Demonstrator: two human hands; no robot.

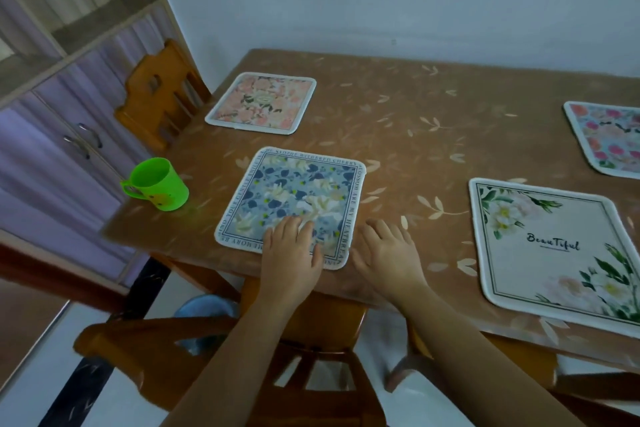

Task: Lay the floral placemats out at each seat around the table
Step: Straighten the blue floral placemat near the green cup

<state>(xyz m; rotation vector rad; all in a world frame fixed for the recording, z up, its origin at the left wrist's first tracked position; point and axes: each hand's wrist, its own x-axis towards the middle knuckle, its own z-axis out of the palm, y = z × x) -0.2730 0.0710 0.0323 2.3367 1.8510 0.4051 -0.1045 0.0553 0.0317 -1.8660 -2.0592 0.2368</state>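
My left hand (290,246) lies flat, palm down, fingers spread, pressing on the near edge of the blue-and-cream floral cloth placemat (294,199) with the lettered border. Nothing is pinched or gripped there, just an open hand resting on fabric. My right hand (386,251) is open too, fingers loosely splayed, flat on the brown leaf-patterned table cover (398,121) just beside that mat's right corner, and I can't tell whether a fingertip touches the mat's edge.

The blue mat sits square at the near-left seat, its near edge close to the table's rim. Beyond it, at the far-left corner, lies the pink-and-peach floral square placemat (262,102), flat, well apart from the blue one. To my right along the near edge rests the cream placemat with white flowers and the word "Beautiful" (550,248), also flat. At the far right, cut off by the picture's border, is a pale blue placemat with bright pink roses (609,139).

A green plastic mug (156,184) stands upright near the table's left edge, beside the blue mat but not touching it. An orange wooden chair (161,97) is at the left end, another chair back (221,354) directly below my forearms.
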